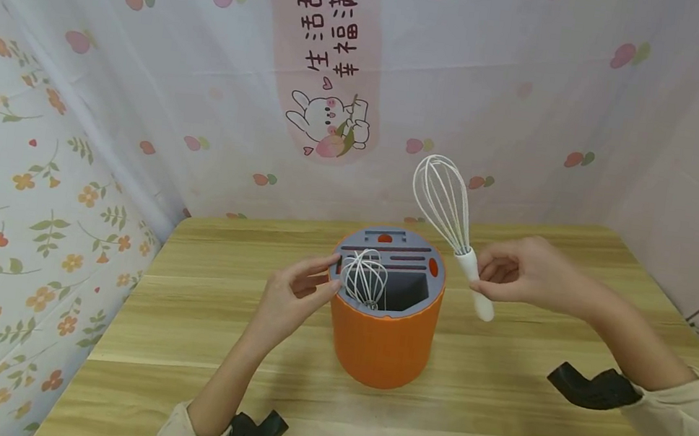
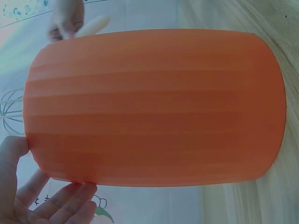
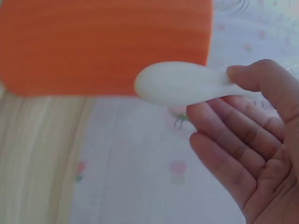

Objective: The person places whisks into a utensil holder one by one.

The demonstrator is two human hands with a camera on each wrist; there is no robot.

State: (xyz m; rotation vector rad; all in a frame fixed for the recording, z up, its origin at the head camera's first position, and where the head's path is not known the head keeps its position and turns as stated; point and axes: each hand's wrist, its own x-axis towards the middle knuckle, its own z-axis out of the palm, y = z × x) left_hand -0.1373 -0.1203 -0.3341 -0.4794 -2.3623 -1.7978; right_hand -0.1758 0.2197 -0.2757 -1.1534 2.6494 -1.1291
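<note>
In the head view, an orange utensil holder (image 1: 381, 349) with a grey slotted top (image 1: 414, 245) stands on the table. My left hand (image 1: 294, 297) touches its upper left side, thumb and fingertips at the rim; in the left wrist view the fingers (image 2: 70, 200) lie fairly straight against the holder's wall (image 2: 154, 112). A small wire whisk (image 1: 364, 278) sits head-up in the large compartment, its lower part hidden. To the holder's right, my right hand (image 1: 522, 272) pinches the white handle (image 3: 175, 84) of a larger whisk (image 1: 446, 201), held tilted in the air with its wires upward.
The holder stands on a wood-grain table (image 1: 209, 346). Behind it hangs a white curtain (image 1: 218, 115) with printed fruit, writing and a rabbit, and a flowered cloth (image 1: 17, 206) hangs on the left. Black wrist mounts (image 1: 593, 387) sit on both arms.
</note>
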